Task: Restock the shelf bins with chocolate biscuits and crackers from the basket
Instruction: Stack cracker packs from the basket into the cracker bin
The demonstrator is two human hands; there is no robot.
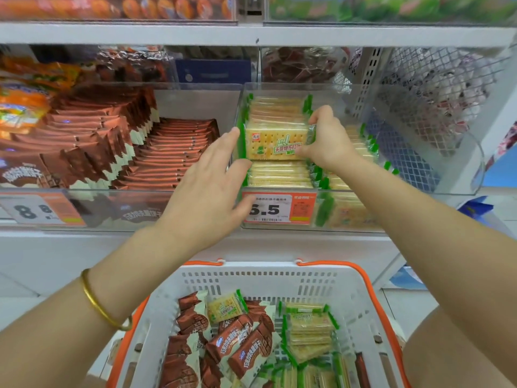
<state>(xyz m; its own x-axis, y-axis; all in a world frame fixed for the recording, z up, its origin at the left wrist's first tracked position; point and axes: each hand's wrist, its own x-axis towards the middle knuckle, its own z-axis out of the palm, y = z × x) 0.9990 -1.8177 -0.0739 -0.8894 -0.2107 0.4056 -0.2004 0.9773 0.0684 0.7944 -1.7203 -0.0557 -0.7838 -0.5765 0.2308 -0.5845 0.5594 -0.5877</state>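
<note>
White shop shelf (84,247) carries clear bins (458,169).

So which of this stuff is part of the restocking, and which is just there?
Part of the job: cracker pack held in the right hand; left hand; cracker bin; chocolate biscuit bin; basket with chocolate biscuits and crackers.

Just there: orange snack bags; price tag; wire mesh; gold bangle.
</note>
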